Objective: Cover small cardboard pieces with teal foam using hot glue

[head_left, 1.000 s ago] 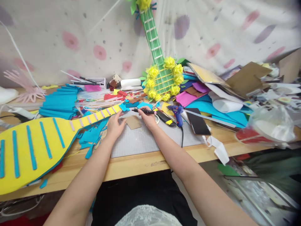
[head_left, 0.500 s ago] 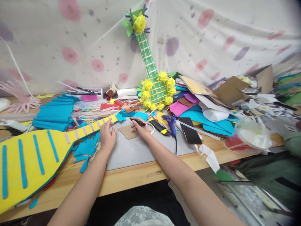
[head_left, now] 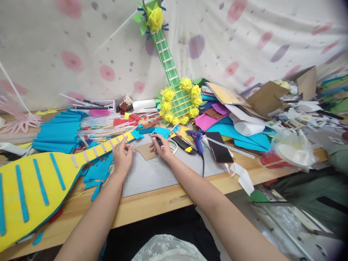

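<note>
My right hand (head_left: 163, 148) is closed around a dark marker pen (head_left: 158, 140) with a pinkish end, above the right side of a small piece of brown cardboard (head_left: 145, 152). The cardboard lies flat on a grey cutting mat (head_left: 152, 175). To its left, my left hand (head_left: 122, 156) has its fingers loosely bent and apart, with nothing in them. It is beside the neck of a yellow lute-shaped craft piece (head_left: 29, 185) with blue and pale strips. I cannot tell whether it touches the neck.
A green paper instrument with yellow flowers (head_left: 176, 98) leans against the curtain. Right of my hands lie a utility knife (head_left: 182, 144), a blue glue gun (head_left: 197, 141), a phone (head_left: 219, 148) and a bagged cup (head_left: 285, 154). Blue scraps (head_left: 98, 172) lie left; a person's sleeve (head_left: 312, 203) is at right.
The marker pen has turned in my right hand, from pointing left to a steeper tilt. My left hand has barely moved. The whole view has shifted slightly.
</note>
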`<action>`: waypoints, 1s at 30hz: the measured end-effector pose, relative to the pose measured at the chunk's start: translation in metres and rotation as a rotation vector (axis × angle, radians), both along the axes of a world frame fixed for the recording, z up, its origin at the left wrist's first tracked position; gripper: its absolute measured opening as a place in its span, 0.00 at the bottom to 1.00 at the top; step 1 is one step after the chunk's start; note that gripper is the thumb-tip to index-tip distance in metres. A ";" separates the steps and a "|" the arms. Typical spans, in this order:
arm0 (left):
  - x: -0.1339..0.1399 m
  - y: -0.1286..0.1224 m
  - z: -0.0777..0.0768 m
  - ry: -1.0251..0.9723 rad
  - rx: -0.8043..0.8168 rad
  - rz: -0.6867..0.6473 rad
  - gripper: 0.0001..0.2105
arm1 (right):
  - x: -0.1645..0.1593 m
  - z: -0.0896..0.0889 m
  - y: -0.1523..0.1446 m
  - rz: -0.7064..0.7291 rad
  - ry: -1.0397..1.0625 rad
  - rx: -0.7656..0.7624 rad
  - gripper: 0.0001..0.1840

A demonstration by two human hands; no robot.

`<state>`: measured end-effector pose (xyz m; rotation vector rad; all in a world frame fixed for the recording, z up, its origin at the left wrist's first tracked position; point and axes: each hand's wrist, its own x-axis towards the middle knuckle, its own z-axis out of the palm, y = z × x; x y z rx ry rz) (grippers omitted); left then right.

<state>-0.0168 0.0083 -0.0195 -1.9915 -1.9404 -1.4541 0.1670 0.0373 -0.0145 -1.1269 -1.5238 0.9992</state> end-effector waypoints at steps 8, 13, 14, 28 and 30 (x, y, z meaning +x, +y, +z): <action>0.006 0.003 0.012 0.048 -0.042 -0.024 0.20 | -0.001 0.008 -0.003 0.011 -0.086 0.015 0.13; 0.001 0.016 0.022 0.064 -0.083 -0.010 0.23 | -0.002 0.018 0.001 0.070 -0.155 0.010 0.14; -0.003 0.019 0.024 0.089 -0.110 -0.016 0.23 | -0.001 0.019 0.002 0.063 -0.196 0.016 0.14; -0.054 0.062 0.028 0.439 -0.388 -0.061 0.35 | 0.014 0.057 0.000 0.095 -0.737 0.065 0.24; -0.048 0.067 0.034 0.373 -0.350 -0.088 0.35 | 0.016 0.089 0.005 0.099 -0.762 0.131 0.17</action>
